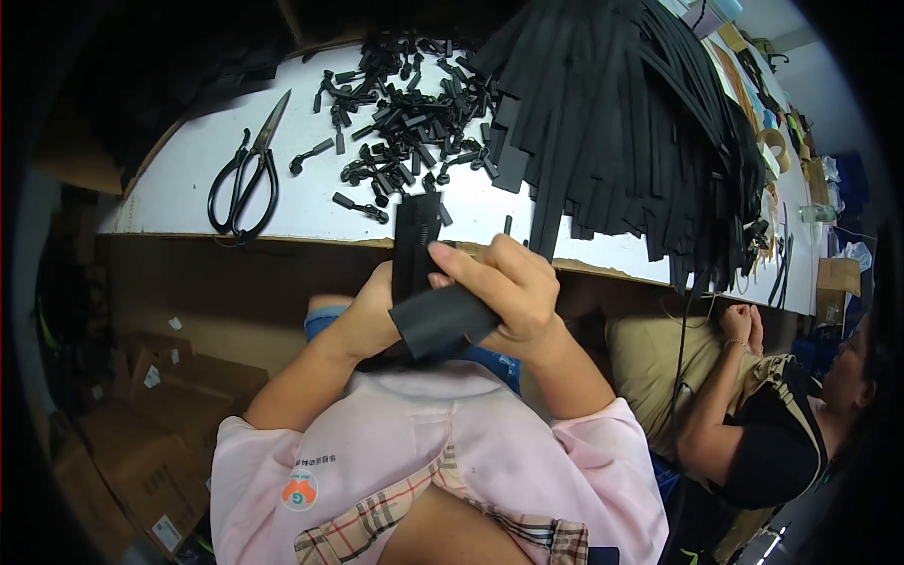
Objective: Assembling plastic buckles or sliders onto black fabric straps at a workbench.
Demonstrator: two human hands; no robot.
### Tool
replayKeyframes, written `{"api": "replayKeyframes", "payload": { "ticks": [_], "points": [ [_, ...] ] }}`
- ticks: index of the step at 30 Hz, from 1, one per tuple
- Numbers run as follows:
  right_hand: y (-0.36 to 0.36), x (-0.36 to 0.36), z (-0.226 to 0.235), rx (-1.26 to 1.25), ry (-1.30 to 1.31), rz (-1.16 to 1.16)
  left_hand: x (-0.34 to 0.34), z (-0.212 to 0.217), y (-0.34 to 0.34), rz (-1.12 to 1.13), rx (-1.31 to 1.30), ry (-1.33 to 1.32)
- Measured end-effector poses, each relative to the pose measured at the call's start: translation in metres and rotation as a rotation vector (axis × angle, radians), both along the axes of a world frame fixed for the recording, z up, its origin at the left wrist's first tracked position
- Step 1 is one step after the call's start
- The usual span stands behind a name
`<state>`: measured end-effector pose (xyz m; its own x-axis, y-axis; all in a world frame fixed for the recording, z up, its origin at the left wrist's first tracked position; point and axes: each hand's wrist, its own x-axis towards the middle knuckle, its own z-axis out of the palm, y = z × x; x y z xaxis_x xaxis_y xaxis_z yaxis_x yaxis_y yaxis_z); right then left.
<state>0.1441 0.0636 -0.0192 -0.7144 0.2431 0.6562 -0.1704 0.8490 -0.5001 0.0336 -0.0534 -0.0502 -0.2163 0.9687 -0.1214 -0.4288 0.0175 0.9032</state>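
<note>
A black zipper strip is held in front of my chest, one end reaching up over the table's front edge and the other folded across below my fingers. My left hand is closed round the strip from its left side, with most of its fingers hidden behind it. My right hand grips the strip from the right, thumb and index finger extended toward its middle. Whether a small slider sits under those fingertips is hidden. Just beyond the strip lies a loose pile of black zipper sliders with pulls.
Black-handled scissors lie on the left of the white table. A thick bundle of long black strips covers the right side and hangs over the edge. Cardboard boxes stand at lower left. Another person sits close on my right.
</note>
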Motion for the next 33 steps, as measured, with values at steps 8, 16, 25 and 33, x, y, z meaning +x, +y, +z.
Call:
{"api": "replayKeyframes", "payload": {
  "ticks": [8, 16, 25, 33],
  "points": [
    [0.006, 0.000, 0.000, -0.186, 0.083, 0.169, 0.002, 0.003, -0.005, 0.139, -0.050, 0.189],
    [0.012, 0.007, 0.025, -0.130, -0.072, 0.219, -0.001, -0.001, -0.002, 0.025, -0.012, 0.109],
    [0.009, 0.022, 0.001, -0.238, 0.015, 0.002, 0.011, -0.002, 0.001, 0.046, -0.085, -0.222],
    [0.003, 0.021, -0.002, -0.679, -0.260, 0.188, 0.021, -0.007, -0.006, 0.190, 0.050, 0.104]
  ]
}}
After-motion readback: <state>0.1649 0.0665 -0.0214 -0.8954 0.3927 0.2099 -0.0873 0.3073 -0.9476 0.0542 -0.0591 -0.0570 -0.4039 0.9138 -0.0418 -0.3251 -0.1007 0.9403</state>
